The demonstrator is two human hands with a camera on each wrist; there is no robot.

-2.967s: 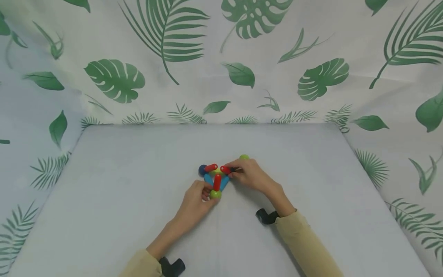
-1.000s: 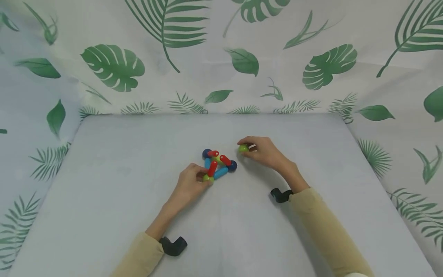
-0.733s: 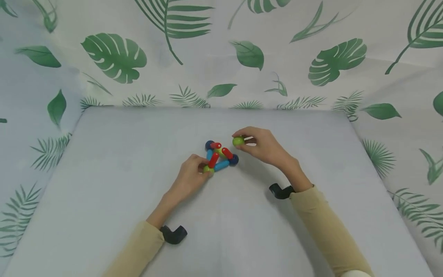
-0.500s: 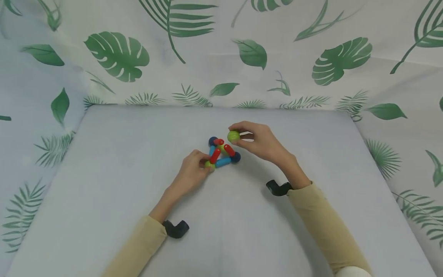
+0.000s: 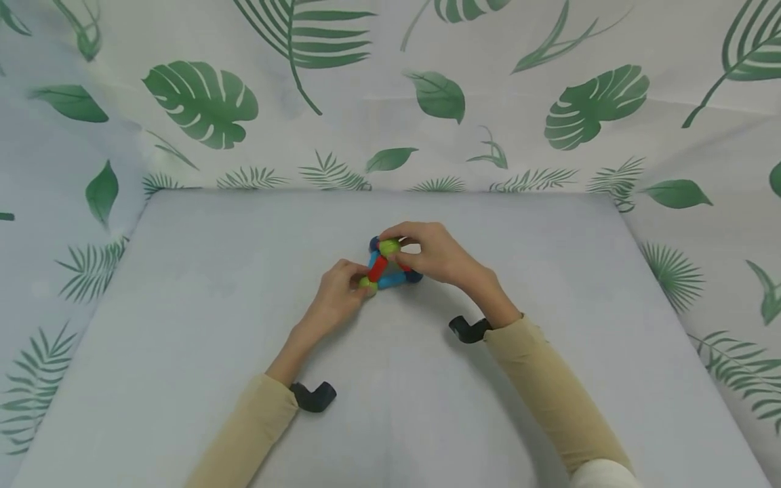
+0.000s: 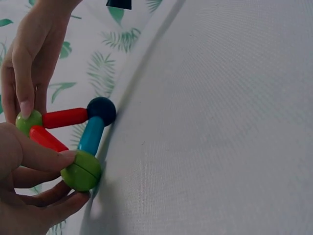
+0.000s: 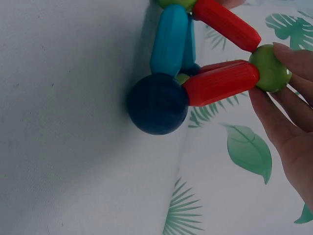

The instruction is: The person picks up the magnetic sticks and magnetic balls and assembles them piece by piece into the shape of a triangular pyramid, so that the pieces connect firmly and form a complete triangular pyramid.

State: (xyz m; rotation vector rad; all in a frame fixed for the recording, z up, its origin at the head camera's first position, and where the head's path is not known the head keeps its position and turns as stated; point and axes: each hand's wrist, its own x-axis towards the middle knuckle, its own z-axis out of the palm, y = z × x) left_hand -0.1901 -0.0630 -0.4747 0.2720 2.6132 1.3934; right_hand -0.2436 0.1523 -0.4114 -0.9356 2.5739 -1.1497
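A small frame of magnetic rods and balls stands on the white table, with blue rods at its base and red rods leaning inward above. Navy balls sit at two base corners. My left hand pinches the green ball at the near left corner between thumb and fingers. At the top, my right hand holds another green ball in its fingertips, and the red rods' upper ends meet this ball. In the head view the right hand covers part of the frame's far side.
White cloth covers the table, whose far edge meets a leaf-printed backdrop. Black wrist-worn pieces stick out beside both sleeves, close above the tabletop.
My right hand has picked up the green ball from the right of the frame and carried it left onto the red rods' tops. The left hand still pinches its corner ball.
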